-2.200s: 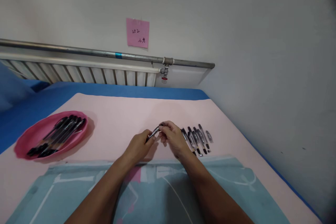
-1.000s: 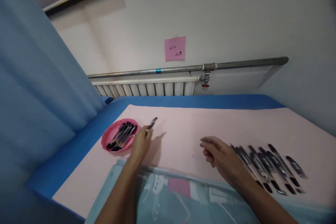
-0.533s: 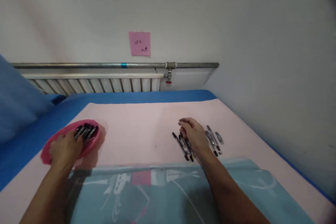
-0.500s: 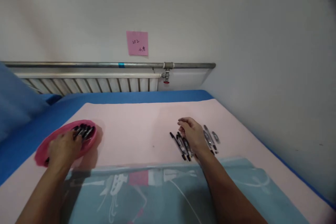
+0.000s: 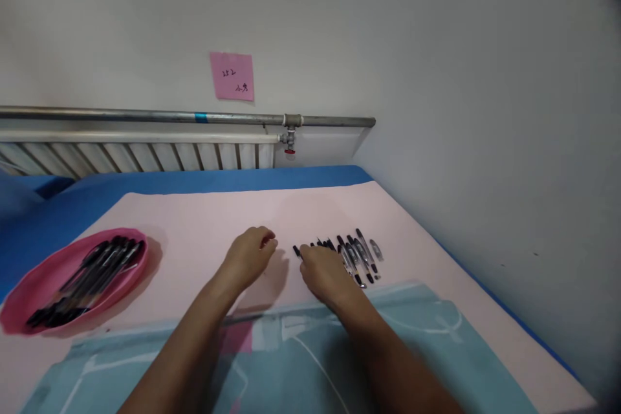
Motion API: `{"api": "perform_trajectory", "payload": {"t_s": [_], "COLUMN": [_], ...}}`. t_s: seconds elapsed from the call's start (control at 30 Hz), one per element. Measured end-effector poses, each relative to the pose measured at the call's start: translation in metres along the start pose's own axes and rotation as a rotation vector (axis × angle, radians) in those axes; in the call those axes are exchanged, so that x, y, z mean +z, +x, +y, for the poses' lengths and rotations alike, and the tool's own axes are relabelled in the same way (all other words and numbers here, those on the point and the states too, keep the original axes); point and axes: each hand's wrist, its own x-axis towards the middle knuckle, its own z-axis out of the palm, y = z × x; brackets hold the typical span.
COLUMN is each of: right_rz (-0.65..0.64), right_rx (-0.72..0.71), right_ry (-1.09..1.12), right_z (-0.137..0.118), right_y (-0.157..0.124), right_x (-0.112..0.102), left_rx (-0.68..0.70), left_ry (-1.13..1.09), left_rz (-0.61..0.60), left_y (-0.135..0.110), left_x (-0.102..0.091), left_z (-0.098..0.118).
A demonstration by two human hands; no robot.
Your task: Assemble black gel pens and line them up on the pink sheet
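My right hand [image 5: 324,273] is low over the pink sheet, its fingers closed at the end of a black-capped pen [image 5: 297,251]; most of that pen is hidden. Just right of it lies a row of several clear-barrelled pens [image 5: 356,253] with black ends, partly covered by the hand. My left hand [image 5: 248,255] hovers to the left of the right hand, fingers curved with a gap between thumb and fingertips, and nothing visible in it. At the far left a pink oval basket [image 5: 19,294] holds a bundle of black pens [image 5: 99,275].
A pale pink sheet [image 5: 204,213] covers the surface, edged in blue. A blue patterned cloth [image 5: 276,369] lies along the near side under my forearms. Behind are a radiator, a metal pipe [image 5: 233,118] and a pink note [image 5: 232,76]. A wall rises at right.
My left hand has left the pink basket and moved right, near the other hand. My right hand has lowered to the left end of the pen row. The view has turned slightly right.
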Motion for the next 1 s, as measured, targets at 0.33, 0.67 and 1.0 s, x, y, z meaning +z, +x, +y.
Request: {"api": "perform_trajectory", "payload": {"t_s": [0.33,0.67,1.0], "right_rz": [-0.012,0.058,-0.029], "right_rx": [-0.004,-0.044,-0.093], "right_ry": [0.122,0.928,0.073], "right_z": [-0.006,-0.013,-0.019], "right_y": [0.005,0.01,-0.005], "right_x": [0.003,0.004,0.013], "left_rx": [-0.053,-0.229,-0.342], "left_ry": [-0.258,-0.912,-1.1], "left_rz": [-0.017,-0.077,-0.084], "left_y": [-0.012,-0.009,-0.009], "left_x": [0.035,0.051,0.042], "left_z": [-0.019,-0.019,-0.023]}}
